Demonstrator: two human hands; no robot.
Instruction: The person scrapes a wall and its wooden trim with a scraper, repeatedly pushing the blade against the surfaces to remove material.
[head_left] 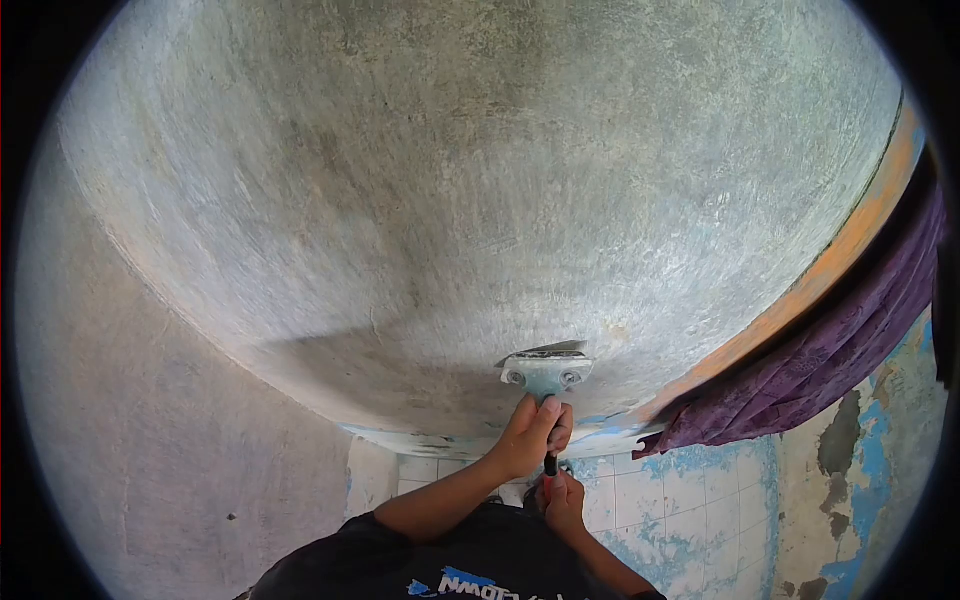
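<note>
A wide-bladed wall scraper [546,376] has its blade against the scraped grey wall [480,200], low in the middle of the view. Its pale head carries two round screws. Just below the head, my left hand [532,436] is closed around the scraper's neck. Lower down, my right hand [564,500] wraps the dark and red handle. The blade's edge is partly hidden by the head, and the fingers cover most of the handle.
A purple curtain [800,370] hangs at the right beside an orange door frame [780,300]. White floor tiles [690,500] below are scattered with blue paint flakes. A second grey wall [180,430] meets this one at the left. Peeling blue paint marks the right wall [870,480].
</note>
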